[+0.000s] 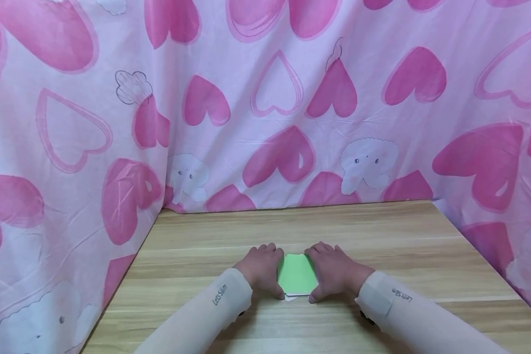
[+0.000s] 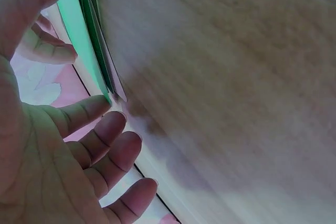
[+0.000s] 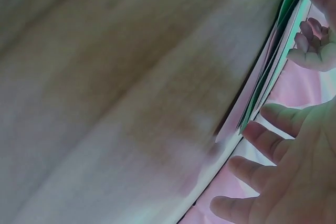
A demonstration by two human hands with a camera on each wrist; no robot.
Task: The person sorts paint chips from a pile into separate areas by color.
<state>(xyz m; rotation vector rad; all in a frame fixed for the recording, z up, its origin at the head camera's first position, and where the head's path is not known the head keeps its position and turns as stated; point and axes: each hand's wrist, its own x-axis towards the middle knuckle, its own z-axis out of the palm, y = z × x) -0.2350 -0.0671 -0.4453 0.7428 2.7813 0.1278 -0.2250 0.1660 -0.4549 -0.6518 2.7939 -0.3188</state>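
Observation:
A small stack of paper sheets (image 1: 297, 275), light green on top with a white layer under it, lies between both hands over the wooden table. From the left side, the left hand (image 1: 263, 270) holds it with the thumb at the near corner and the index finger at the far one. Opposite, the right hand (image 1: 332, 273) grips the right edge the same way. Seen edge-on in the left wrist view, the green sheets (image 2: 86, 40) fan slightly apart at the index fingertip. Remaining fingers of each hand curve loosely beside the stack.
The wood-grain table (image 1: 194, 246) spreads around the hands. A pink cloth with hearts (image 1: 274, 162) hangs behind it and along both sides. Light sleeves (image 1: 203, 314) cover the forearms.

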